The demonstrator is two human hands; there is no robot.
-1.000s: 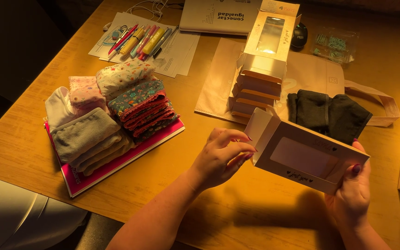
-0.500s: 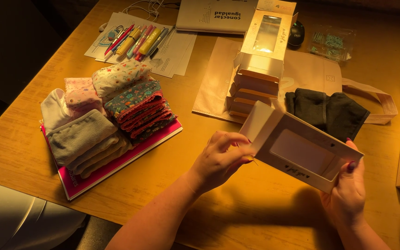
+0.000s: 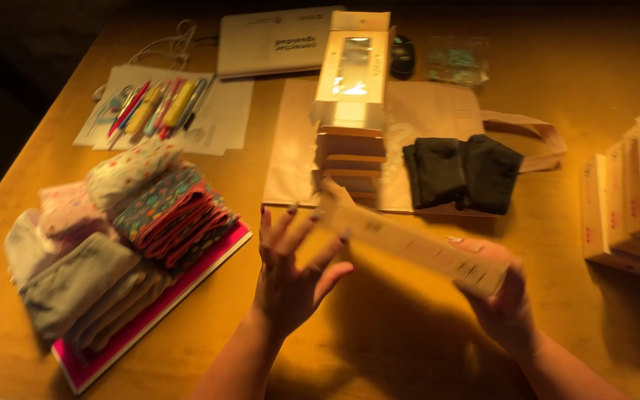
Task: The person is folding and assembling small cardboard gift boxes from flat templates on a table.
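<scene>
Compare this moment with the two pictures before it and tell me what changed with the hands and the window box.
The window box has been turned, so its narrow side faces the camera rather than the window. The left hand has let go of the end flap and now spreads open against that end. The right hand still grips the other end. The camera view shifted too. The folded fabrics, pens and dark cloth lie as before.

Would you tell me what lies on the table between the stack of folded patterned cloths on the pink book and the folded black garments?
In the head view, between the folded patterned cloths and the black garments lies a stack of open cardboard boxes on a beige tote bag.
</scene>
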